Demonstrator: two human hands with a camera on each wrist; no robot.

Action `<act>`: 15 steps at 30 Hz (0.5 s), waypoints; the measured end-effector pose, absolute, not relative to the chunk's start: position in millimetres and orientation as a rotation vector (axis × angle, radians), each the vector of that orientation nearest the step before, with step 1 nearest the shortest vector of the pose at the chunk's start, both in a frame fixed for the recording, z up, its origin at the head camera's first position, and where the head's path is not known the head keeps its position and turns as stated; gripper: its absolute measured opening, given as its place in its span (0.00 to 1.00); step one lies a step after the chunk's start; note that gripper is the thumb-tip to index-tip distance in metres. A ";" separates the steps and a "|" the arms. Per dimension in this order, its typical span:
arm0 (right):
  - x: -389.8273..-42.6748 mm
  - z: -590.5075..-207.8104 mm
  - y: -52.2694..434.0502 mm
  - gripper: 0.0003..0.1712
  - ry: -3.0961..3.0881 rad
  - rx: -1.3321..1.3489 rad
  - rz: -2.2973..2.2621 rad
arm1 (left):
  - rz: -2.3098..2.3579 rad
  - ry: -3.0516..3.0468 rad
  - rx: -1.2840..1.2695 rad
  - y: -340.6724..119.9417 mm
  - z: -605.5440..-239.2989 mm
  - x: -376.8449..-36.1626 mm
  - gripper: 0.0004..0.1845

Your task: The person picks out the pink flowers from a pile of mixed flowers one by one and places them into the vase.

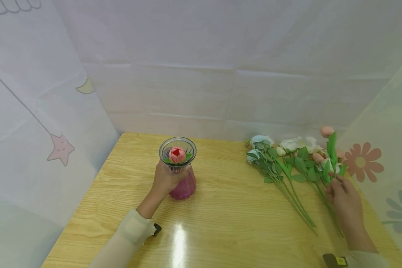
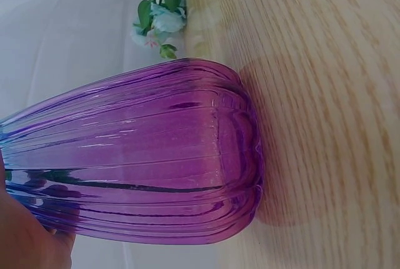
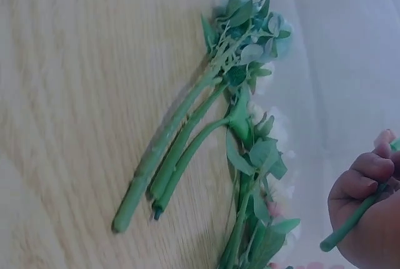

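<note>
My left hand [image 1: 165, 179] grips the narrow neck of a ribbed glass vase [image 1: 184, 187], purple below with a clear flared rim, upright on the table. A pink tulip [image 1: 177, 155] stands in it, bloom at the mouth; in the left wrist view its dark stem shows through the purple glass [image 2: 156, 137]. On the far right, my right hand [image 1: 347, 204] holds another tulip by the stem, its pink bloom [image 1: 326, 131] upright above the other flowers. The lower end of that green stem [image 3: 349, 226] pokes out from the curled fingers in the right wrist view.
Artificial flowers lie along the table's right side: pale blue blooms [image 1: 261, 140], white blooms [image 1: 290, 144] and pink tulips, their green stems [image 1: 296, 204] pointing toward the front. Printed cloth sheets [image 1: 194, 93] enclose the wooden table [image 1: 227, 223] at the back and sides.
</note>
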State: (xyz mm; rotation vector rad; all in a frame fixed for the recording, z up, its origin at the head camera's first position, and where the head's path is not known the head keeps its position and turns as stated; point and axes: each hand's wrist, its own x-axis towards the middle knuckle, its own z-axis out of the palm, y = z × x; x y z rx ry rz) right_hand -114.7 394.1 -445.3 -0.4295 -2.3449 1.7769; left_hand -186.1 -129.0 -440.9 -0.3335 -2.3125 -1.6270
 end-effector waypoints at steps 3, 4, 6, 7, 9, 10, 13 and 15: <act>-114.8 -443.2 391.2 0.16 -2.104 -0.386 2.063 | -1.631 -2.316 -0.330 -129.0 -440.6 -185.8 0.38; -115.1 -442.6 389.6 0.15 -2.045 -0.373 2.123 | -1.629 -2.317 -0.330 -129.1 -440.5 -185.8 0.38; -117.2 -440.9 385.7 0.12 -1.896 -0.305 2.265 | -1.627 -2.317 -0.332 -129.2 -440.7 -185.7 0.38; -118.2 -440.1 383.4 0.11 -1.824 -0.272 2.327 | -1.623 -2.317 -0.335 -129.3 -440.8 -185.7 0.38; -119.5 -438.3 377.8 0.11 -1.691 -0.203 2.430 | -1.616 -2.314 -0.344 -129.4 -441.0 -185.9 0.38; -120.5 -437.5 374.9 0.11 -1.620 -0.171 2.475 | -1.614 -2.313 -0.346 -129.4 -441.0 -185.9 0.38; -122.2 -435.5 367.6 0.09 -1.422 -0.071 2.598 | -1.612 -2.312 -0.350 -129.5 -441.3 -186.3 0.38; -122.9 -434.4 363.0 0.07 -1.333 -0.016 2.650 | -1.614 -2.312 -0.348 -129.4 -441.5 -186.8 0.38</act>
